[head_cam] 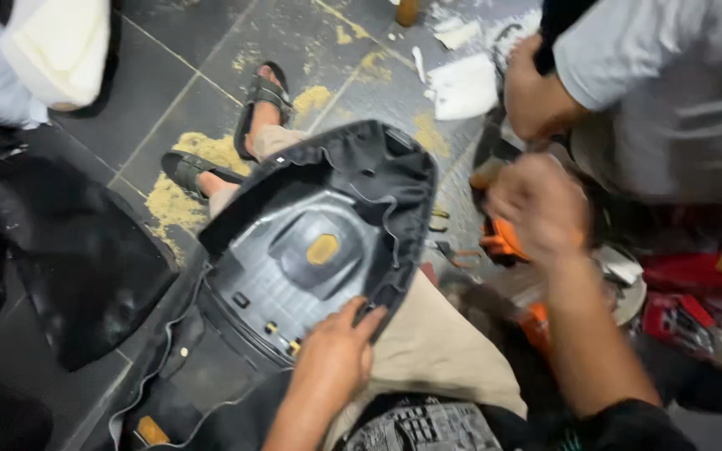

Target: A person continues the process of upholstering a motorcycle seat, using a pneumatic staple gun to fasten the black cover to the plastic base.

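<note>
The left hand (336, 355) grips the near edge of an upturned seat base (311, 250) — a grey moulded plastic shell with a yellowish patch at its centre, lying across the person's lap. The fingers (367, 316) curl over the rim where the black seat cover (378, 163) is folded around it, so they are closed on that edge; the thumb side is partly hidden behind the shell.

The right hand (536, 205) is raised to the right of the seat base, apart from it, and badly blurred. Whether its fingers are spread or closed on something cannot be told; an orange shape (503, 238) just beside it is too smeared to name.

Above it, another person's hand (532, 96) comes out of a grey sleeve (628, 67), cut off by the top and right edges of the view; what it holds is hidden.

On the tiled floor (177, 92) lie patches of yellow foam crumbs (169, 200) and white scraps (461, 88). Two sandalled feet (236, 138) rest beyond the seat base. A second black cover (77, 250) lies to the left, and red objects (687, 321) at far right are blurred beyond telling. The lower end of the seat runs out of frame.
</note>
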